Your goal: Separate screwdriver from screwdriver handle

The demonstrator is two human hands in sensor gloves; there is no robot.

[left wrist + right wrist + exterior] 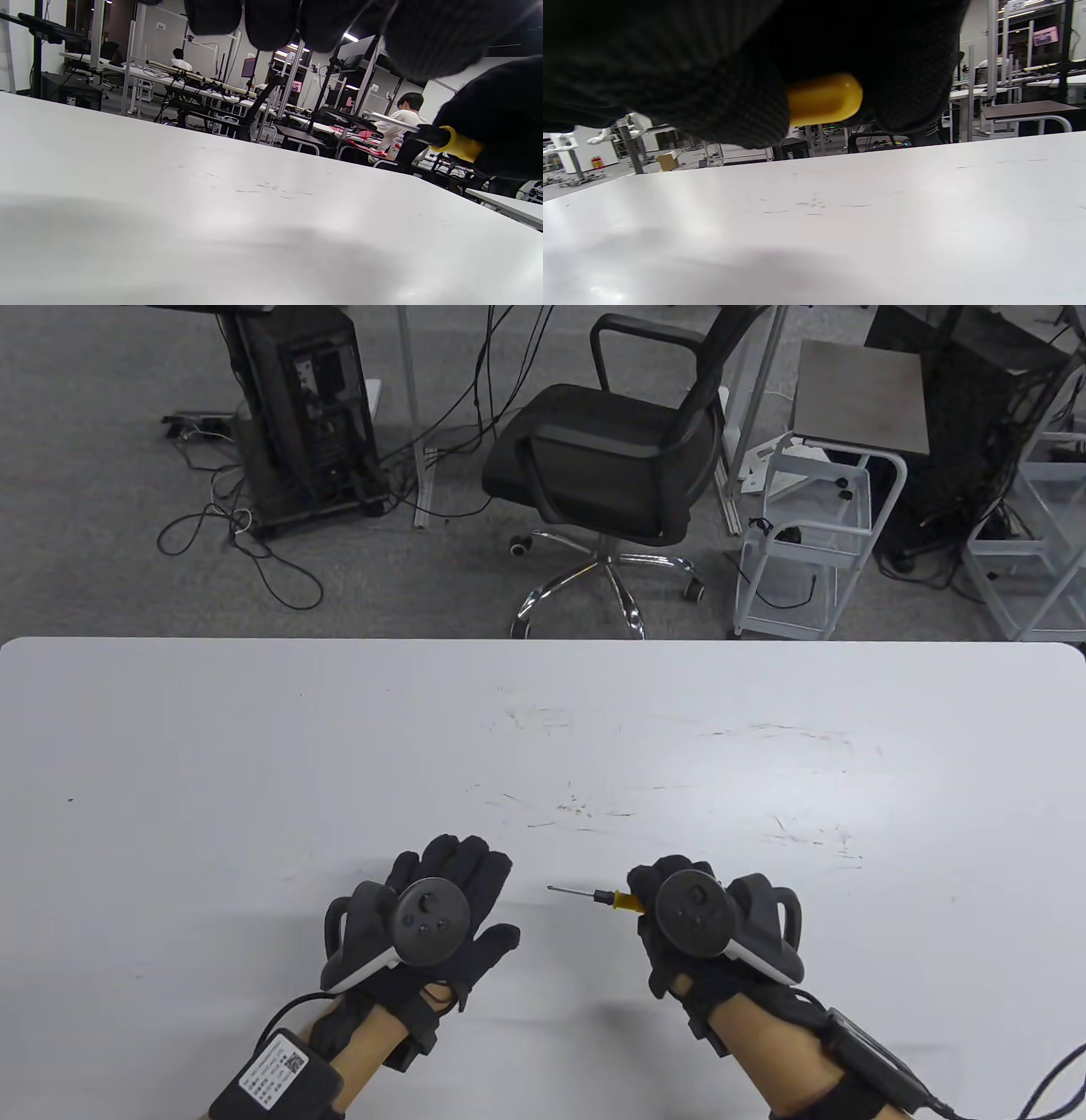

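A screwdriver with a yellow handle [628, 901] and a thin metal shaft [575, 892] is held above the white table [254, 746]. My right hand [670, 891] grips the handle; the shaft and its black collar stick out to the left. In the right wrist view the yellow handle end [825, 99] shows between my gloved fingers [712, 84]. In the left wrist view the handle [458, 146] and black collar show at the right, in the right glove. My left hand [458, 882] is open and empty, fingers spread, just left of the shaft tip.
The white table has faint scuff marks [577, 810] near its middle. Beyond its far edge stand an office chair [611, 466], a computer tower [305, 407] with loose cables, and a white cart [814, 526].
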